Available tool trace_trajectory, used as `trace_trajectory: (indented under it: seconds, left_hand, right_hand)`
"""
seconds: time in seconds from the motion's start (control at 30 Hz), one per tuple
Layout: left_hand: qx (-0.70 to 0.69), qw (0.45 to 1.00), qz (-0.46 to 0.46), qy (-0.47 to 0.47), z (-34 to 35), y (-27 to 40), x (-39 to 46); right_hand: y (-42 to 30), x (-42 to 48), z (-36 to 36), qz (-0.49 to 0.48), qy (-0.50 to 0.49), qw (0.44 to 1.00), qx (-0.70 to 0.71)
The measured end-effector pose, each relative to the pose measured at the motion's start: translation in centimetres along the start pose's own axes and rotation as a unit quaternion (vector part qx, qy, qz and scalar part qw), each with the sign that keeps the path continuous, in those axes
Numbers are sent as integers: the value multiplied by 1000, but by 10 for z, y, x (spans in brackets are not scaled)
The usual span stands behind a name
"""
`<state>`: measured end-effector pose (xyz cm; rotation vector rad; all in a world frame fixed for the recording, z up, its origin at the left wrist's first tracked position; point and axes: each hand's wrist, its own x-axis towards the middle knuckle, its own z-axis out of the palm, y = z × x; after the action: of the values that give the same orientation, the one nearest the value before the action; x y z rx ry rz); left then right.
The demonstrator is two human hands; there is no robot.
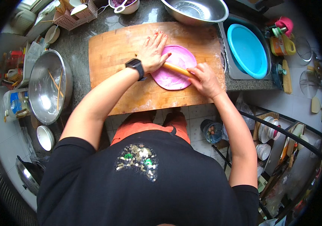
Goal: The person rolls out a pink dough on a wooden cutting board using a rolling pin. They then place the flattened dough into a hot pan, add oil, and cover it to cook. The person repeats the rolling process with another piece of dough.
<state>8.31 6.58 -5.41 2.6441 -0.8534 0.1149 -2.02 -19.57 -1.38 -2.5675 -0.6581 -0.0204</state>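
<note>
A round sheet of pink dough (172, 80) lies on a large wooden board (110, 62) with traces of flour. Across the dough runs a slim wooden rolling pin (178, 69), slanting down to the right. My left hand (152, 58), with a black watch on its wrist, lies flat over the pin's left part, palm down and fingers spread; the pin's tip shows at the hand's left. The pin's right end is held in the fingers of my right hand (203, 76), at the dough's right edge.
A steel basin (196, 11) stands behind the board, near a bowl of purple food (130, 8). To the left is a larger steel basin (66, 96) with chopsticks. A blue plastic tub (245, 50) sits in the sink at the right. A metal rack (285, 132) holds dishes lower right.
</note>
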Motion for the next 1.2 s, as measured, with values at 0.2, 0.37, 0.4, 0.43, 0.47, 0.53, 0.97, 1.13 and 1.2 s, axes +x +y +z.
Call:
trace_trajectory:
  seconds: [0.2, 0.37, 0.4, 0.43, 0.47, 0.53, 0.97, 1.13, 1.2]
  left_hand:
    - [-19, 999, -8, -49, -5, 10, -44]
    - [-33, 994, 9, -102, -28, 15, -94]
    - [-52, 994, 2, -100, -32, 17, -104]
    - [-61, 993, -1, -101, -33, 18, -113]
    - [-61, 993, -9, -104, -34, 19, -123]
    - [-58, 991, -20, -120, -37, 22, -140]
    - [-17, 978, -208, 26, -4, 46, -63]
    - [57, 961, -256, 89, 18, 65, -72]
    - [48, 964, -259, 45, 18, 85, -85]
  right_hand:
    - [3, -20, 48, 108, 33, 989, -96]
    - [-49, -41, 48, 112, -35, 989, -89]
    - [-55, -46, 45, 95, -33, 992, -73]
    - [-61, -50, 44, 78, -31, 995, -55]
    - [-66, -50, 41, 57, 7, 996, -67]
    - [-69, -61, 47, 53, 8, 998, -18]
    - [59, 33, -21, -149, -81, 985, 28]
    - [73, 55, 12, -119, -6, 989, -84]
    - [72, 28, 17, -103, -68, 987, -103]
